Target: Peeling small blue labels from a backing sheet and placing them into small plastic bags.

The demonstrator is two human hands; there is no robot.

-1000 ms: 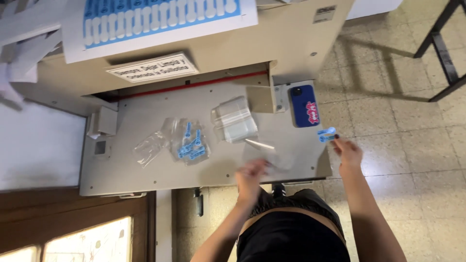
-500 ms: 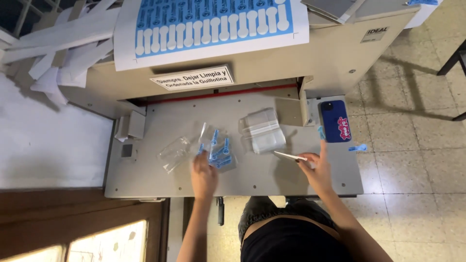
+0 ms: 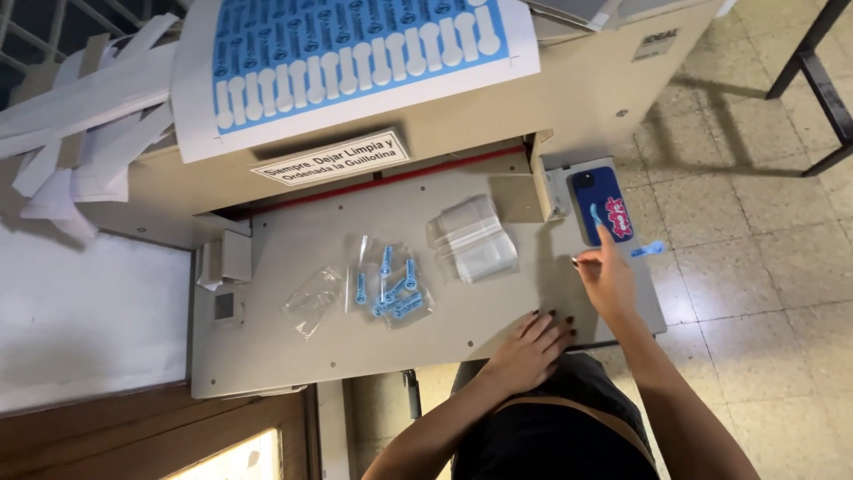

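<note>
Touching blue phone (image 3: 603, 206) with right hand (image 3: 607, 278), index finger out; left hand (image 3: 531, 348) flat on counter (image 3: 293, 351), fingers released.

The scene is evenly and fairly brightly lit by soft daylight. The beige tabletop (image 3: 293, 347) shows no hard glare, only a mild sheen on the stack of clear bags (image 3: 473, 238). A soft shadow lies under the machine's overhang, and a chair frame casts thin, pale shadows on the tiled floor (image 3: 755, 267) at upper right. The lower left is dim, apart from a bright, washed-out patch. Detail is slightly soft throughout, and straight edges bow near the frame's borders.
</note>
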